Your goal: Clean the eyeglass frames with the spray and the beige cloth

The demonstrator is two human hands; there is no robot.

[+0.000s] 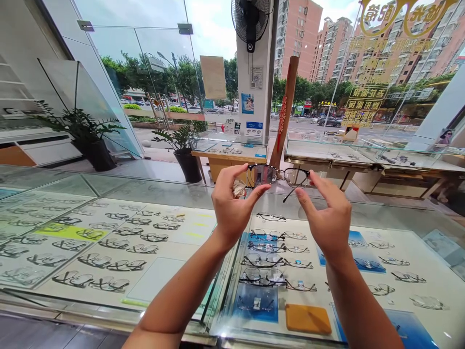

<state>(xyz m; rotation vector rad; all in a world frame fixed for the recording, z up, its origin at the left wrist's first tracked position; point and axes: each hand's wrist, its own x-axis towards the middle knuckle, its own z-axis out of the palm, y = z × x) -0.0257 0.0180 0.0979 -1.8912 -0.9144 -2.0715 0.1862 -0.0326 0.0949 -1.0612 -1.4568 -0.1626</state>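
Observation:
A pair of dark-browed eyeglasses (296,176) is held up in both hands above the glass display case (366,208). My left hand (232,206) pinches the frame's left end between thumb and finger. A crumpled pale cloth or tissue (239,188) is tucked in its palm; its exact kind is hard to make out. My right hand (329,213) is closed at the frame's right end, fingertips by the hinge. One temple arm hangs down below the right lens. Through the lenses the room behind shows.
Under the glass, several rows of spectacles (128,265) lie to the left and more below my hands. An orange-brown case (308,319) is near the front edge. Beyond stand a potted plant (187,165), a wooden post (285,111), further display counters (334,154) and a wall fan (250,22).

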